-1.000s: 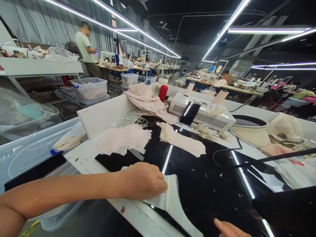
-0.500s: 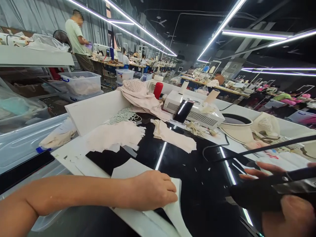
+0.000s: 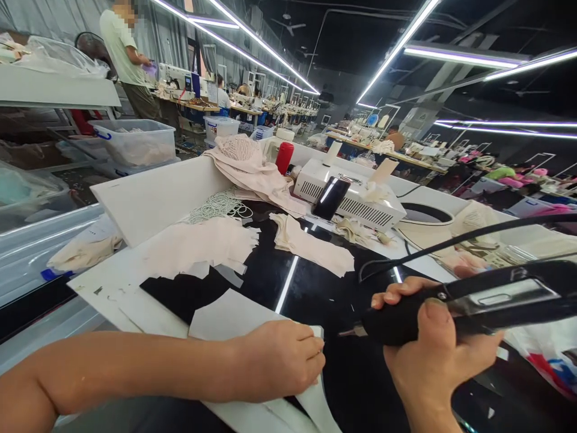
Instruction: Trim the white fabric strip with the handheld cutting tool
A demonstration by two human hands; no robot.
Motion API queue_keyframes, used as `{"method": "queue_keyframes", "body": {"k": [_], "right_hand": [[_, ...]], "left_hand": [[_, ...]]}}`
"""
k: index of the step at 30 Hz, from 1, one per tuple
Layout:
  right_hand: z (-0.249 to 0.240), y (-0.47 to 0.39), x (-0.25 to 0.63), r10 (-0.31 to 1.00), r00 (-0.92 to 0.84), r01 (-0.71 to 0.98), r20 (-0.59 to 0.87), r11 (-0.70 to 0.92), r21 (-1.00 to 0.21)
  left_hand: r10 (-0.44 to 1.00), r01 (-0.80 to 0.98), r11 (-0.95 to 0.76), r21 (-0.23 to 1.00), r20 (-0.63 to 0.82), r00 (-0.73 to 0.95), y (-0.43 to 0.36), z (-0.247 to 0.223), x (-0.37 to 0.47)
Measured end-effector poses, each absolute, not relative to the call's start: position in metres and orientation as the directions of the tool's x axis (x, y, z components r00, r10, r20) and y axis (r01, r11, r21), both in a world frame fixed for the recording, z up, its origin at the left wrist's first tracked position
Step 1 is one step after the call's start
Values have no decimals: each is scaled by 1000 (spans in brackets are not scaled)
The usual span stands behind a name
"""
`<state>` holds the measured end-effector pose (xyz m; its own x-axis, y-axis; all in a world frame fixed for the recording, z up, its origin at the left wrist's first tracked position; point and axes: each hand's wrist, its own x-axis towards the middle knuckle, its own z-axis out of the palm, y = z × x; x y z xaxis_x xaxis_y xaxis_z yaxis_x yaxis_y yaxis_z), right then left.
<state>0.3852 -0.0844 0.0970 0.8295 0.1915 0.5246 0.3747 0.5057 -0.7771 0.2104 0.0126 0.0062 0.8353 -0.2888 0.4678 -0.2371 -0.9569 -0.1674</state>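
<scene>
White fabric piece [image 3: 234,314] pinned flat at the lower centre of the frame, a black corded tool [image 3: 455,307] held over the counter [image 3: 342,288] beside it.

The fabric piece is seen as a pale, thin, smooth-edged cut shape lying on the glossy black counter, with a narrow strip curving down past the lower edge of the frame. It is pressed down by the left hand [image 3: 279,359], whose grip is closed loosely, knuckles up, fingers curled onto the cloth. The tool is clasped fully by the right hand [image 3: 433,355] at lower right, fingers wrapped round its dark body; its small metal tip is pointed toward the fabric, just beside it, and whether they touch cannot be told. Pink fabric pieces [image 3: 198,246] are laid further up the counter, a white machine [image 3: 356,201] behind them.
</scene>
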Motion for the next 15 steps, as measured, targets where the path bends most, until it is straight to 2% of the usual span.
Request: {"method": "queue_keyframes", "body": {"k": [5, 15], "right_hand": [[93, -73, 387, 229, 815, 351, 532, 536, -768], [88, -65, 388, 283, 805, 300, 522, 564, -769]], "left_hand": [[-297, -237, -954, -182, 505, 810, 10, 4, 208], [-283, -245, -959, -142, 449, 848, 8, 8, 207]]}}
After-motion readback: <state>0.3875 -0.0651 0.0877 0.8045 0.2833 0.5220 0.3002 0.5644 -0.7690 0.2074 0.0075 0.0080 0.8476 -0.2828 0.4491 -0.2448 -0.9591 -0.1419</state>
